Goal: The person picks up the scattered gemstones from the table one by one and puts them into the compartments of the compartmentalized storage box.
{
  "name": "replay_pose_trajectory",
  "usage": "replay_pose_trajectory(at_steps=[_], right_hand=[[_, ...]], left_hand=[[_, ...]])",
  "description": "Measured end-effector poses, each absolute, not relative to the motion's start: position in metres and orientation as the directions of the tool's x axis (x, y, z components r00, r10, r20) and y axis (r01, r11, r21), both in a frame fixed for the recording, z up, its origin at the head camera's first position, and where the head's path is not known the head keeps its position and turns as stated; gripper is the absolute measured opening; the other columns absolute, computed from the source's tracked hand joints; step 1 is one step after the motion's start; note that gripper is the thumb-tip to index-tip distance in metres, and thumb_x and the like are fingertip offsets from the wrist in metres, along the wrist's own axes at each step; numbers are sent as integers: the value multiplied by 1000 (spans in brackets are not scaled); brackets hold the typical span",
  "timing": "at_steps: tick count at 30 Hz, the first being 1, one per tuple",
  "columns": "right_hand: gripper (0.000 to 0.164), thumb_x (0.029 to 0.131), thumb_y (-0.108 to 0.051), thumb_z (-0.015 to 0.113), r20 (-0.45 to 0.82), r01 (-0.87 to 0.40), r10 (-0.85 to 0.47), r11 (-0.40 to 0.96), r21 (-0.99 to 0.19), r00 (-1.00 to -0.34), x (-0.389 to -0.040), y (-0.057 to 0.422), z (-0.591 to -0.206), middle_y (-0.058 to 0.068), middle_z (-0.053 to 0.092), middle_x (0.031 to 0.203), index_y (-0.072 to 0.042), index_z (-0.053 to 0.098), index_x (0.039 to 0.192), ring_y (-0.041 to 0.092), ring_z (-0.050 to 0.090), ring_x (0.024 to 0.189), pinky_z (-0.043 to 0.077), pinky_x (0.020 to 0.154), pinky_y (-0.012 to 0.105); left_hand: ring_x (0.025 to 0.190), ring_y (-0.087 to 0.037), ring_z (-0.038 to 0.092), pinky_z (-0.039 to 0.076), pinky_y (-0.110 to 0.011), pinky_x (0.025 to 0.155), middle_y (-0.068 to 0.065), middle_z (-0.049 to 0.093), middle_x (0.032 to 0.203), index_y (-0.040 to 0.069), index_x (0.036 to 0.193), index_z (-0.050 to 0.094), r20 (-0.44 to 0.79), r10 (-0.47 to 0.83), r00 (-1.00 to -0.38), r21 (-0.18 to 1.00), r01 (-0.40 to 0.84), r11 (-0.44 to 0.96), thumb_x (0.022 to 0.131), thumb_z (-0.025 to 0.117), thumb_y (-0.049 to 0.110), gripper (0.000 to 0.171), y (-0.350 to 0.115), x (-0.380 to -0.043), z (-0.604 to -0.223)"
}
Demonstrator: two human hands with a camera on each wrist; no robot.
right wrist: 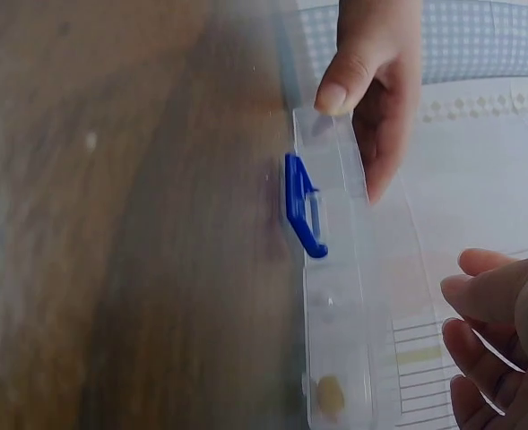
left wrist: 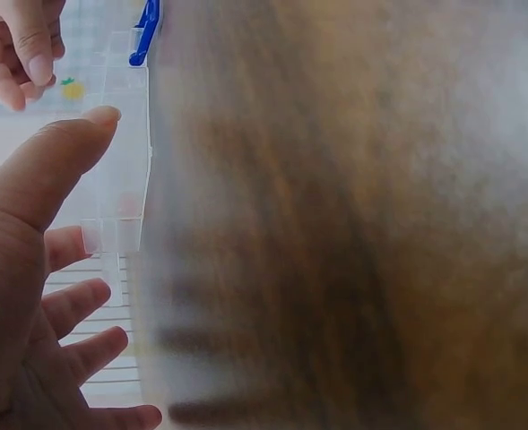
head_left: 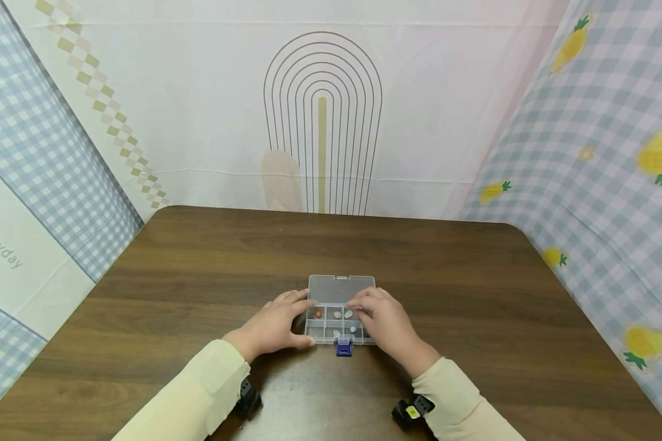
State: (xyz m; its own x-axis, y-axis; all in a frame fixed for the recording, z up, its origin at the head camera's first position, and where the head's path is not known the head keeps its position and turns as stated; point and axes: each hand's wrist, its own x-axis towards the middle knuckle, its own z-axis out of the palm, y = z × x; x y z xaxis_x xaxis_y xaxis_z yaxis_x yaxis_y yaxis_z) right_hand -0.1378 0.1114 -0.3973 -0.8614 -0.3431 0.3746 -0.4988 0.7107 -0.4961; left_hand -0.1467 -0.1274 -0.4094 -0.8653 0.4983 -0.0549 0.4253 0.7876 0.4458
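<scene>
A clear plastic compartment box (head_left: pixel 317 332) lies on the table with its lid (head_left: pixel 341 288) folded back, away from the person. Inside are an orange-brown piece (head_left: pixel 317 313) and several small whitish pieces (head_left: pixel 338 315). Its blue latch (head_left: pixel 344 349) (right wrist: pixel 292 193) hangs at the front. My left hand (head_left: pixel 276 323) touches the box's left side, thumb by the front corner, other fingers spread out in the left wrist view. Over the right-hand compartments, my right hand (head_left: pixel 388 321) has thumb and forefinger close together. Whether anything small sits between them cannot be made out.
The brown wooden table (head_left: pixel 198 257) extends around the box. Behind it hangs a white cloth (head_left: pixel 209 110) with arch lines, and a checked pineapple-print cloth (head_left: pixel 574 202) hangs on the right. Black wrist cameras (head_left: pixel 248 399) sit under both sleeves.
</scene>
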Motion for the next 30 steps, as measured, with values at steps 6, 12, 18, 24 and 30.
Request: replay_pose_trajectory(at_steps=[6, 12, 18, 24, 30], right_hand=[[17, 81, 1, 74, 367, -527, -386, 706, -473, -846, -137, 104, -397, -1, 66, 92, -11, 78, 93, 17, 60, 89, 53, 77, 34], [16, 83, -2, 73, 350, -543, -418, 701, -462, -838, -135, 98, -397, -2, 66, 94, -12, 78, 94, 17, 60, 91, 53, 79, 35], [16, 84, -2, 72, 341, -568, -455, 681, -462, -823, -133, 92, -397, -1, 66, 95, -13, 78, 94, 19, 61, 92, 53, 78, 36], [15, 84, -4, 72, 340, -597, -490, 669, -443, -802, -132, 85, -399, -2, 66, 94, -14, 77, 95, 17, 61, 92, 53, 78, 34], [14, 86, -5, 71, 325, -627, -537, 653, -424, -779, -132, 80, -401, -2, 66, 94, -12, 78, 95, 17, 61, 91, 53, 79, 34]], left_hand=[[140, -34, 30, 30, -58, 107, -10, 35, 154, 13, 142, 50, -51, 500, -864, 449, 428, 784, 81, 76, 42, 72, -128, -146, -408], [141, -34, 30, 30, -58, 107, -10, 34, 154, 13, 142, 50, -60, 498, -865, 452, 422, 786, 81, 76, 42, 72, -128, -146, -408], [141, -34, 30, 30, -58, 107, -10, 34, 154, 13, 142, 50, -59, 503, -863, 452, 426, 784, 82, 76, 41, 72, -128, -146, -408], [141, -34, 29, 30, -58, 107, -10, 33, 154, 13, 143, 49, -63, 503, -862, 455, 424, 783, 82, 75, 41, 72, -128, -145, -407], [141, -35, 29, 30, -59, 107, -10, 33, 154, 12, 143, 49, -65, 505, -861, 459, 424, 781, 82, 75, 41, 72, -128, -145, -407]])
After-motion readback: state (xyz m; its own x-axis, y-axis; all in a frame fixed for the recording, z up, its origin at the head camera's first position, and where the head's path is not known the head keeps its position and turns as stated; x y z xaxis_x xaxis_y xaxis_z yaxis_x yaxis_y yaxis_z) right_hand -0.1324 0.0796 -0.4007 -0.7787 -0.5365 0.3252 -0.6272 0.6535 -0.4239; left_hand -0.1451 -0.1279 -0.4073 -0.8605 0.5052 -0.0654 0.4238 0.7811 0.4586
